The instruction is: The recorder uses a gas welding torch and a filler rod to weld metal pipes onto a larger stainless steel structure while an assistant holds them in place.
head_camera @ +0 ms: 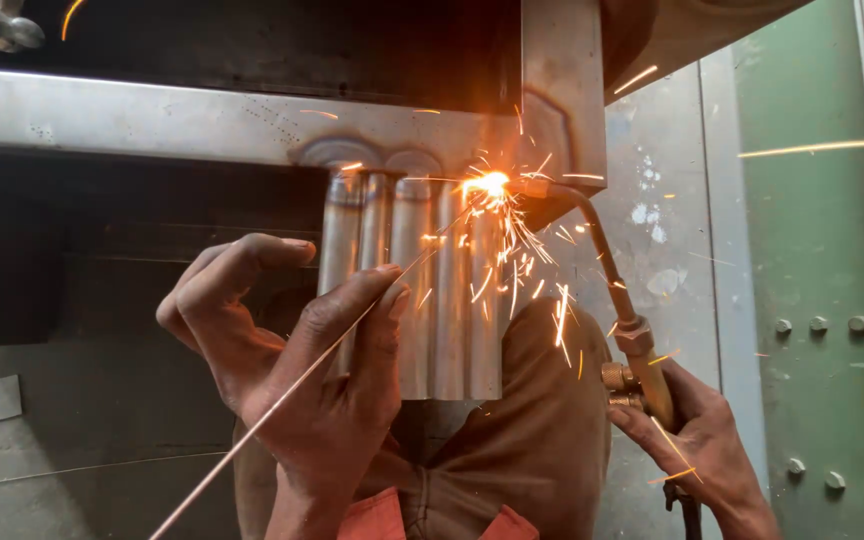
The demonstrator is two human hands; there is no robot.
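From the head camera, looking down: the left hand (pixel 302 370) is pinching a thin filler rod (pixel 282 400) whose tip is reaching the glowing joint (pixel 487 185). The right hand (pixel 697 445) is gripping a brass torch (pixel 632 350), its flame throwing sparks where upright steel tubes (pixel 432 300) are meeting a steel beam (pixel 152 120). Keeping the rod tip steady in the heat looks wise. No containers are showing.
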